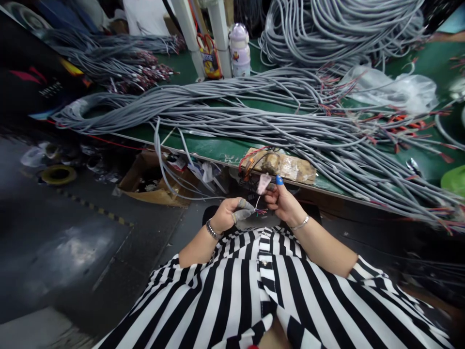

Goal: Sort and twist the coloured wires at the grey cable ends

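Note:
My left hand is closed in a pinch, grey finger covers on its fingertips, gripping thin coloured wires at a cable end. My right hand is closed too, with a blue cover on one finger and a pale pink one on another, holding the same wire ends from the other side. Both hands sit close together over my lap, just in front of the bench edge. I wear a black-and-white striped top.
A green workbench carries big bundles of grey cables with red-tipped wire ends. A clear plastic bag, a pale bottle and a taped block lie on it. A cardboard box sits below, left; dark floor lies beyond.

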`<state>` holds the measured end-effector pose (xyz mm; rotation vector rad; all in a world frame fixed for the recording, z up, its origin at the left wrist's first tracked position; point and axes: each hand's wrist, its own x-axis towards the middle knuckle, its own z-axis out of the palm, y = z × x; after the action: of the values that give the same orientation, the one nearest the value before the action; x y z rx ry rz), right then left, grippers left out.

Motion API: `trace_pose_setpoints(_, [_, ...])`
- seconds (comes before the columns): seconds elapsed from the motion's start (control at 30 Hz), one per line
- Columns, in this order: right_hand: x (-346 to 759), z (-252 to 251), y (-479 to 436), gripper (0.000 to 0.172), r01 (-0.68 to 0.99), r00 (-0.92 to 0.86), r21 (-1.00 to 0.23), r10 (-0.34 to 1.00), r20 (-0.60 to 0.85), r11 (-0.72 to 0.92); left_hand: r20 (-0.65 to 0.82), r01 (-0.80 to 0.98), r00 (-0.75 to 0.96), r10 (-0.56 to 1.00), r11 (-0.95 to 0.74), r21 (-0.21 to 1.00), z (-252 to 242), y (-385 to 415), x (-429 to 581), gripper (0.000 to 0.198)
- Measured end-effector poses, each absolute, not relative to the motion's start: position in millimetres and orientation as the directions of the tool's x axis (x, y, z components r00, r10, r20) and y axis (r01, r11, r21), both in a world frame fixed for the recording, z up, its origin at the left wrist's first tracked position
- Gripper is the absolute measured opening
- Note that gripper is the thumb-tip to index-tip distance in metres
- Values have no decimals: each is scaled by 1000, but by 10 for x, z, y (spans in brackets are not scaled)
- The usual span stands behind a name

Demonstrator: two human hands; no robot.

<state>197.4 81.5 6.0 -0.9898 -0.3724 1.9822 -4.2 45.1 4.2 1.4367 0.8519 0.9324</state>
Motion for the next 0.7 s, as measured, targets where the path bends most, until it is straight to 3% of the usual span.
trace_pose_setpoints(0.23, [1970, 144, 809, 53, -495, -442, -626, 795, -416, -603, 181, 92, 342, 922, -225, 970, 1, 391, -131, 24])
trace_pose_setpoints(0.5, [1891, 287, 875, 50, -369, -380, -814, 872, -307, -448, 199, 88, 313, 929, -237, 967, 94, 617, -24, 27])
trace_pose_setpoints(0.7, [1842, 194, 889, 59, -463, -359, -740, 866, -347, -488, 148, 7, 313, 938, -158, 987, 72, 730, 66, 30])
